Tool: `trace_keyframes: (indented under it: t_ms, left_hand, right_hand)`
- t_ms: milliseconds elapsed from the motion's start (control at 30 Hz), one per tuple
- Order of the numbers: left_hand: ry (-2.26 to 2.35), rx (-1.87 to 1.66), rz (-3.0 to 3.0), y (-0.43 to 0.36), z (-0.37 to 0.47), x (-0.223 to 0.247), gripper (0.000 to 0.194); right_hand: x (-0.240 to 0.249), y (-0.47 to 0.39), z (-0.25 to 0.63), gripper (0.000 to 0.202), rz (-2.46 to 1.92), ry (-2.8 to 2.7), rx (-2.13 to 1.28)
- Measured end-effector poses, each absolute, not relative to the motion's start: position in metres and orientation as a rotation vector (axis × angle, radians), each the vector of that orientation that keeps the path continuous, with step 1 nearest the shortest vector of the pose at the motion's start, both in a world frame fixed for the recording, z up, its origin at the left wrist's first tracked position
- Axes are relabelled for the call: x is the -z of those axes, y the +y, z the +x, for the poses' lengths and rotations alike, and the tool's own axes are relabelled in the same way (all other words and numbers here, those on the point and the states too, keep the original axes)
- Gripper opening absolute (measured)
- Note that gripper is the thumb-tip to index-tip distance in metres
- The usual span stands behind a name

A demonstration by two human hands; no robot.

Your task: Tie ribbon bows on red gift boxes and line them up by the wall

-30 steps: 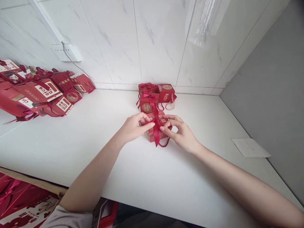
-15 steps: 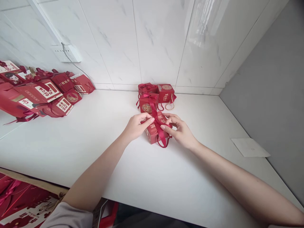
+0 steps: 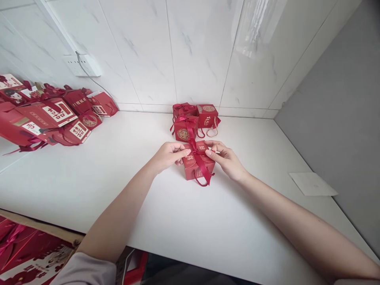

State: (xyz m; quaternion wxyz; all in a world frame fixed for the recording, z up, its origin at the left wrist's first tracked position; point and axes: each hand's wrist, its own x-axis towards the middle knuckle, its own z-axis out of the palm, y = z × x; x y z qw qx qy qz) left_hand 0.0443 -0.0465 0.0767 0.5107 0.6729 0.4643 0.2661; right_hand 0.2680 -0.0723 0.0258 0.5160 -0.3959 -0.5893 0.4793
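Note:
A small red gift box [image 3: 190, 173] with pale printing sits on the white table in front of me, a corded handle [image 3: 202, 184] hanging at its front. Dark red ribbon [image 3: 202, 164] is knotted across its top, one tail draped over the near side. At the box's left, my left hand [image 3: 172, 155] pinches ribbon beside the knot between thumb and fingers. My right hand [image 3: 225, 159] is closed on ribbon at the right, thumb over the top edge. The fingers partly hide the ribbon ends and the box's sides.
Behind the box, several red ribboned boxes [image 3: 181, 128] stand near the tiled wall. A pile of red boxes [image 3: 53, 113] lies far left under a wall socket [image 3: 81, 65] with a cable. Flat white paper [image 3: 311, 184] lies at right. Red packaging [image 3: 32, 253] fills a carton lower left.
The gift box has turned a little so its near side faces me more. My hands have moved slightly apart, and the ribbon lies flatter across the top.

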Motion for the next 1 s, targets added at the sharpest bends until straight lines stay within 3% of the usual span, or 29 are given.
trace_keyframes:
  t_ms: [500, 800, 1000]
  left_hand:
    - [1.049, -0.651, 1.636, -0.043, 0.046, -0.070, 0.035]
    - [1.171, -0.886, 1.847, -0.045, 0.051, -0.062, 0.028]
    - [1.096, -0.819, 1.802, -0.043, 0.047, -0.069, 0.029]
  right_hand:
    - [-0.024, -0.071, 0.269, 0.031, -0.986, -1.442, -1.048]
    - [-0.028, -0.077, 0.267, 0.022, -1.020, -1.565, -0.911]
    - [-0.024, -0.071, 0.271, 0.033, -0.934, -1.396, -1.096]
